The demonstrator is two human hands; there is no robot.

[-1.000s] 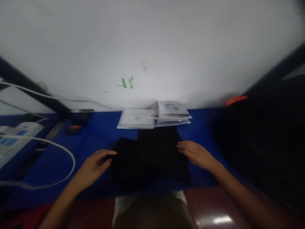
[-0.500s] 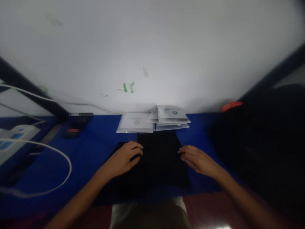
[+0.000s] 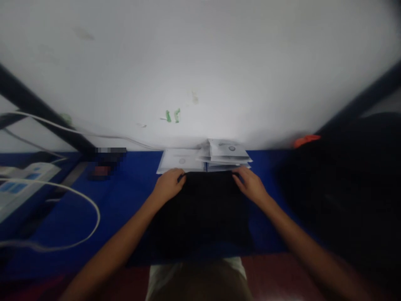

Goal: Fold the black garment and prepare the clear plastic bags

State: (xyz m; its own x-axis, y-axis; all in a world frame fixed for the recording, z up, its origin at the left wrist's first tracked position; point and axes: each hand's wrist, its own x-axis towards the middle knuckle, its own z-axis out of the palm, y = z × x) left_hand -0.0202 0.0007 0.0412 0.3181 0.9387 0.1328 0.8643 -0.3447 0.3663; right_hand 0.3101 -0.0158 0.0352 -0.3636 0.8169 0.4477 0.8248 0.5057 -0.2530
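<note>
A white wall [image 3: 200, 54] rises beyond the black cloth [image 3: 206, 213], and a blue bench [image 3: 134, 179] spreads beneath it. To the right of the cloth sits a large dark mass [image 3: 338, 200], too dim to make out. The black cloth itself lies on the near part of the bench. Well left of it are a pale device [image 3: 44, 170] and a looping white cable [image 3: 94, 205]. Flat white packets [image 3: 227, 151] lie just beyond its far edge. The left hand [image 3: 169, 184] pinches the cloth's far left corner; the right hand's [image 3: 252, 184] grip closes on the far right corner. Small green marks [image 3: 168, 116] show on the wall, beyond the cloth.
</note>
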